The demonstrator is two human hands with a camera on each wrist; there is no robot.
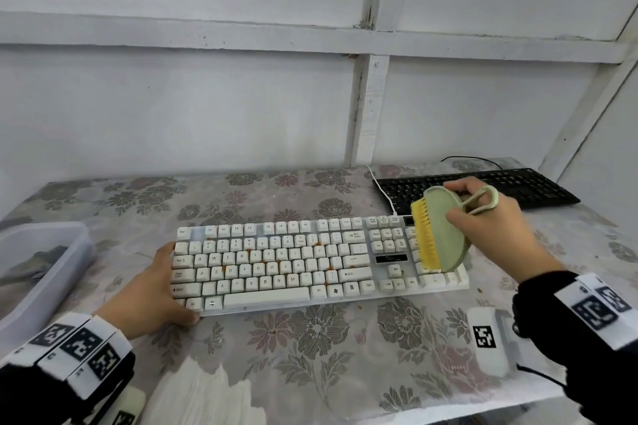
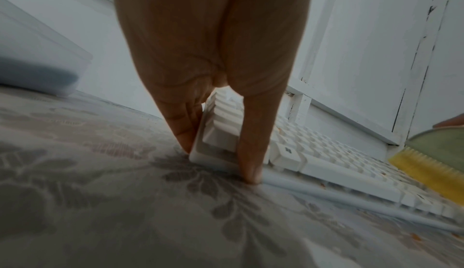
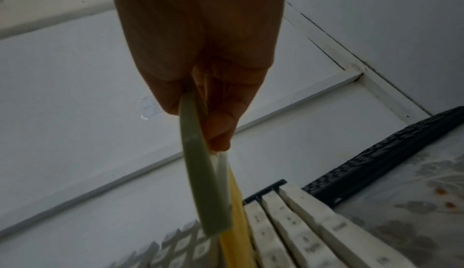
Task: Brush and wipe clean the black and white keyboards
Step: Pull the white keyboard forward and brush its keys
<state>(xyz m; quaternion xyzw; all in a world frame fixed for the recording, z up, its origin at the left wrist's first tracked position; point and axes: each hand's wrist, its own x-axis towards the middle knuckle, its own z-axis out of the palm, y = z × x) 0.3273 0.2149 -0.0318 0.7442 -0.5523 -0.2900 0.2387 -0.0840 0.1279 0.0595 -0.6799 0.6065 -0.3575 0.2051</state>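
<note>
Bin (image 1: 41,252) left of white keyboard (image 1: 276,262); black keyboard (image 1: 500,186) behind brush (image 1: 438,231).

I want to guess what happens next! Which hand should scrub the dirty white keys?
The right hand: it already holds the brush over the white keyboard, while the left hand steadies its corner.
</note>
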